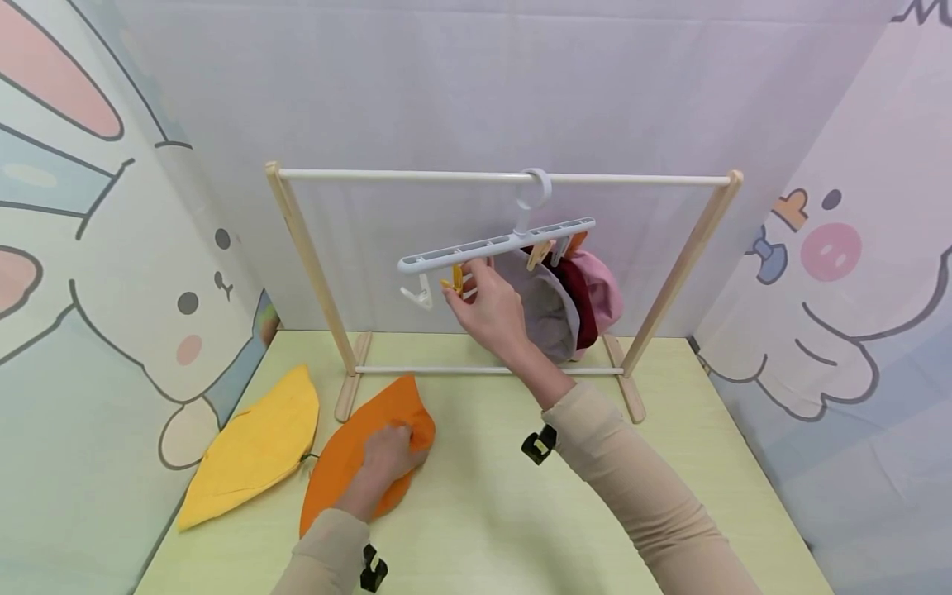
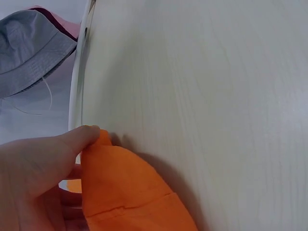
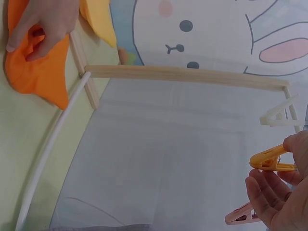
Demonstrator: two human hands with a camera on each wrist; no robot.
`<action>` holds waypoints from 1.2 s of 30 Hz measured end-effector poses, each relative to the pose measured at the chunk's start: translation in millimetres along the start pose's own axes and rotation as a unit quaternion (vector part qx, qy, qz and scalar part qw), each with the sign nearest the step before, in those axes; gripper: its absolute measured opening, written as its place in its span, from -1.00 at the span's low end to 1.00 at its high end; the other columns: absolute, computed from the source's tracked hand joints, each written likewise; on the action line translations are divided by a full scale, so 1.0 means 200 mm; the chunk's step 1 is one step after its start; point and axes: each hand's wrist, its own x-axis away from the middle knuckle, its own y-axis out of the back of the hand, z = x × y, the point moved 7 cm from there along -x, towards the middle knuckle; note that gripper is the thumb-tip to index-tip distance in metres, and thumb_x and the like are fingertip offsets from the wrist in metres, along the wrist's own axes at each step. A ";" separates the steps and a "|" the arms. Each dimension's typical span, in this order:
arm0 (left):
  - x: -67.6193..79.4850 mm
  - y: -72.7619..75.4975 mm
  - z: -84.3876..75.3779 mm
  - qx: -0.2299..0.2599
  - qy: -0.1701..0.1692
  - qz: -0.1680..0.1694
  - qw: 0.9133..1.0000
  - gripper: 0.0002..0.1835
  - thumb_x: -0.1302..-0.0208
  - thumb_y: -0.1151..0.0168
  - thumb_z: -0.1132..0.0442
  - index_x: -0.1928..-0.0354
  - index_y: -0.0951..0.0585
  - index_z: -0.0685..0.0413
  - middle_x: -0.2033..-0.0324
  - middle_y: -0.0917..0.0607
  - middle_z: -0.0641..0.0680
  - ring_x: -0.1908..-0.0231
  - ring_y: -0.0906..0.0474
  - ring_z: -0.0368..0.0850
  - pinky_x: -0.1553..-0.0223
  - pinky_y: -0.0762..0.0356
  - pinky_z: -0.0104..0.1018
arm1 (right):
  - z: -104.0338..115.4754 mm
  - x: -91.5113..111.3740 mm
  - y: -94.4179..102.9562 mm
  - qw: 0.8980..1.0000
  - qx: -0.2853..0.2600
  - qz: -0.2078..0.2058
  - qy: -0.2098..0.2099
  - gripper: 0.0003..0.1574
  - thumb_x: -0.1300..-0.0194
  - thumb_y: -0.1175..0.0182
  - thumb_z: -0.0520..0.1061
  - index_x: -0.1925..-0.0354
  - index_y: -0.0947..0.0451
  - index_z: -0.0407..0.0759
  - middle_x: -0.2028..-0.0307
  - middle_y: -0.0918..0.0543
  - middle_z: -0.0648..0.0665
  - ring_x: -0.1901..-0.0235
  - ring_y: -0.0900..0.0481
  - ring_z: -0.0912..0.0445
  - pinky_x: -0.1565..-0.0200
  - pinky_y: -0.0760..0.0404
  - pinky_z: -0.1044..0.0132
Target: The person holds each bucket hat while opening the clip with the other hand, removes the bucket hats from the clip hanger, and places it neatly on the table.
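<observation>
With the left hand [image 1: 387,453] I pinch the edge of an orange bucket hat [image 1: 338,471] low over the table; the left wrist view shows the thumb on top of the orange fabric [image 2: 130,192]. Higher up, my right hand [image 1: 492,307] grips a yellow clip [image 3: 269,160] between thumb and fingers. That clip hangs from a pale grey clip hanger [image 1: 494,245], hooked on the rack's top rail. A white clip [image 1: 419,292] dangles left of it, and a pink clip [image 3: 242,215] shows below my right hand in the right wrist view.
Grey [image 1: 546,306], maroon [image 1: 585,310] and pink [image 1: 602,285] hats hang at the hanger's right end. A yellow hat [image 1: 256,446] lies on the table's left side. The rack's wooden posts [image 1: 312,264] and lower white rail [image 1: 476,370] stand behind the orange hat.
</observation>
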 end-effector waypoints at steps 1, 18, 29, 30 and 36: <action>0.00 0.00 0.00 0.001 0.000 0.002 1.000 -0.66 -0.03 -0.28 -0.07 0.47 -0.50 0.07 0.71 -0.32 -0.01 0.70 -0.24 -0.11 0.70 -0.17 -0.29 | 0.00 0.00 0.00 1.000 0.000 0.000 0.000 -0.66 -0.17 -0.22 0.02 0.15 -0.43 -0.11 0.35 -0.66 -0.04 0.46 -0.64 0.19 0.44 -0.57 0.30; -0.01 -0.02 0.01 -0.004 0.011 0.007 1.000 -0.80 -0.14 -0.21 0.09 0.41 -0.55 0.08 0.68 -0.41 0.04 0.67 -0.36 -0.08 0.67 -0.31 -0.21 | 0.00 0.00 -0.01 1.000 0.000 0.006 -0.016 -0.66 -0.18 -0.21 0.04 0.15 -0.40 -0.08 0.35 -0.65 -0.01 0.47 -0.62 0.19 0.45 -0.55 0.29; 0.00 -0.04 0.01 -0.028 0.033 0.024 0.999 -0.63 -0.09 -0.26 0.03 0.17 -0.58 0.16 0.20 -0.52 0.25 0.54 -0.44 0.02 0.59 -0.44 -0.11 | 0.01 0.00 -0.02 1.000 -0.004 0.002 -0.015 -0.65 -0.19 -0.20 0.05 0.15 -0.38 -0.08 0.36 -0.63 -0.01 0.47 -0.63 0.18 0.46 -0.54 0.29; 0.00 -0.04 0.01 -0.030 0.033 0.025 0.999 -0.61 -0.08 -0.26 0.03 0.15 -0.58 0.16 0.19 -0.52 0.26 0.52 -0.46 0.04 0.57 -0.45 -0.09 | 0.01 0.00 -0.02 1.000 -0.003 0.002 -0.014 -0.65 -0.19 -0.20 0.05 0.15 -0.38 -0.08 0.36 -0.63 -0.01 0.47 -0.62 0.18 0.47 -0.54 0.30; -0.01 -0.05 0.02 -0.032 0.031 0.023 0.999 -0.59 -0.07 -0.27 0.04 0.11 -0.57 0.17 0.18 -0.51 0.26 0.45 -0.49 0.09 0.52 -0.47 -0.05 | 0.02 -0.01 -0.02 1.000 -0.002 -0.003 -0.008 -0.64 -0.20 -0.18 0.06 0.14 -0.37 -0.09 0.37 -0.62 -0.01 0.47 -0.64 0.16 0.48 -0.53 0.29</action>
